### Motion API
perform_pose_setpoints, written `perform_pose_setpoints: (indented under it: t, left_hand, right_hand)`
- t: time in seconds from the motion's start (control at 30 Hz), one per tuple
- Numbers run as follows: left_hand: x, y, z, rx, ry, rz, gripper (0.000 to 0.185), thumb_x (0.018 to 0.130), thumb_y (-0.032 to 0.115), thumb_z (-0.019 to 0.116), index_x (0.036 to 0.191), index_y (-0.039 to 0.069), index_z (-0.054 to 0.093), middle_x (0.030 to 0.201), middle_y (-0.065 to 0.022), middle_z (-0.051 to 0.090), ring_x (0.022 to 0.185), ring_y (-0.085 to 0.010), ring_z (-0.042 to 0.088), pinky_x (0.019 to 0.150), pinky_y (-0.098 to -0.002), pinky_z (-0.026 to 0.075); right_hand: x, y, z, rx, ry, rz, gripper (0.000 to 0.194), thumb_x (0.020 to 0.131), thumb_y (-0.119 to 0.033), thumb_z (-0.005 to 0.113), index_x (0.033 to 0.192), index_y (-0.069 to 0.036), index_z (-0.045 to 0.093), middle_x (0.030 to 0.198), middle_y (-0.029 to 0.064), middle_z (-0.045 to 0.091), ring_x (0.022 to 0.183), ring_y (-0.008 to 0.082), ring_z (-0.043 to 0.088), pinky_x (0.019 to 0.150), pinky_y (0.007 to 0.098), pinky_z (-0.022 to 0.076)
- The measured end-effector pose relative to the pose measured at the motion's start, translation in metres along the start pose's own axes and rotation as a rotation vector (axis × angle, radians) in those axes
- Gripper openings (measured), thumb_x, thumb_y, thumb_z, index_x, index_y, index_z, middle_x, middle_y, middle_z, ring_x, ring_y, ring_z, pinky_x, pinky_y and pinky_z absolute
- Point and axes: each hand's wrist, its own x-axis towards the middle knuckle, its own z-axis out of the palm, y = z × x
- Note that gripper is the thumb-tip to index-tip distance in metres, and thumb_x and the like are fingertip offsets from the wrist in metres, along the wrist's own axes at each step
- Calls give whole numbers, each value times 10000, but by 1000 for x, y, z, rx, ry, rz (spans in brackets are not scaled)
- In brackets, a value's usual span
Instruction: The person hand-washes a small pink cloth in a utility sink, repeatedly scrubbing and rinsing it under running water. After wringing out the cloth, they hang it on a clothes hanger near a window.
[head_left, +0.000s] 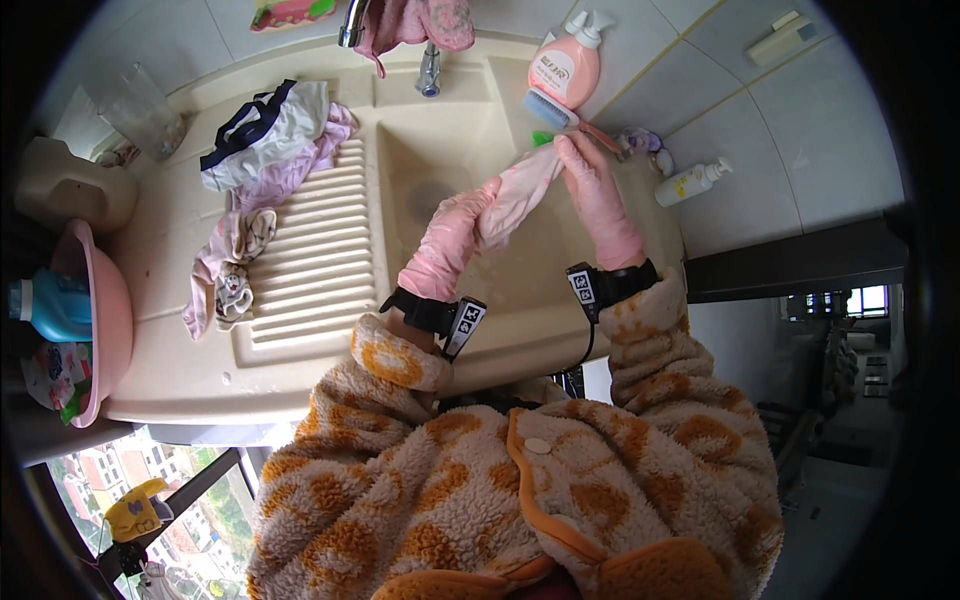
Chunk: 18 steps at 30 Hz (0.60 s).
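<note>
Both my hands wear pink gloves and grip a small pale pink cloth garment (519, 196) above the laundry sink basin (525, 289). My left hand (454, 232) holds its lower, bunched end. At the upper right, my right hand (594, 199) pinches the other end, so the cloth stretches at a slant between them. Its exact kind is hard to tell. Close beyond my right hand lie a scrub brush (551, 109) with blue bristles and a small green thing (541, 139). The drain at the bottom of the basin is partly in shadow.
Left of the basin is a ribbed washboard (319, 255) with a white and navy garment (274, 135), a lilac cloth (289, 169) and patterned socks (234, 300) by it. A pink basin (112, 337) holds a blue bottle (60, 304). Pump bottles (566, 71) and a faucet (354, 26) stand behind.
</note>
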Motion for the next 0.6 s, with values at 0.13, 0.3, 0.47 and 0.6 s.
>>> perform_pose_setpoints:
  t: [0.13,0.3,0.47,0.6]
  left_hand:
    - [-3,2,3,-72,18,70,369,900,298,606,1105,-8,599,985,-81,656,868,-182,632,746,-325,514]
    - [-15,7,16,-129,-32,83,318,899,323,609,996,20,622,841,-54,641,696,-166,616,566,-318,506]
    - [-21,-1,25,-192,-119,146,328,923,358,562,1002,44,620,861,-42,634,775,-155,613,661,-289,497]
    - [-18,-4,23,-339,40,123,358,939,335,534,1145,42,552,1057,-62,603,991,-174,572,860,-300,458]
  right_hand:
    - [-1,-5,0,-135,-11,-59,255,943,-274,533,941,-24,586,870,-10,544,825,75,496,745,229,417]
    - [-4,13,5,210,72,190,252,929,-283,559,925,-33,588,851,-37,542,738,66,509,625,217,434]
    - [-2,44,18,-153,52,197,232,886,-270,624,920,-41,611,704,-52,508,659,85,476,594,244,416]
    - [12,50,5,-791,114,-76,261,830,-134,660,1071,-54,601,1028,73,598,912,186,558,811,325,450]
